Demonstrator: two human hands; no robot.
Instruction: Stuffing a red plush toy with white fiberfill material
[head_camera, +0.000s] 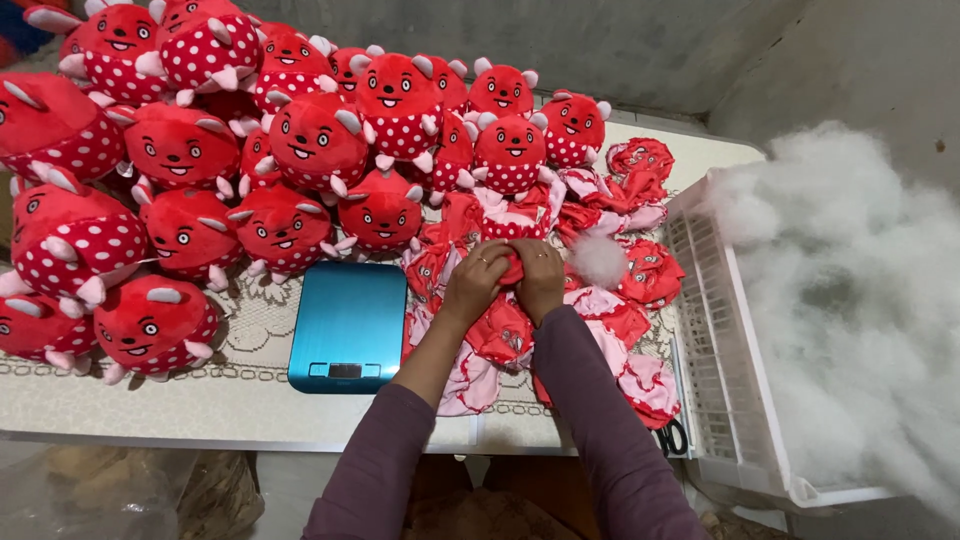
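Cluttered table (200, 400), red plush skin (511, 268) between 2 hands' grip

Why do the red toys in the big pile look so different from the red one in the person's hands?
The piled toys are round and plump; the toy skin held by the left hand and right hand is flat and crumpled. The piled toys show their faces; the toy skin's face is hidden. Both are red, and the other flat skins nearby share the pile's white dots.
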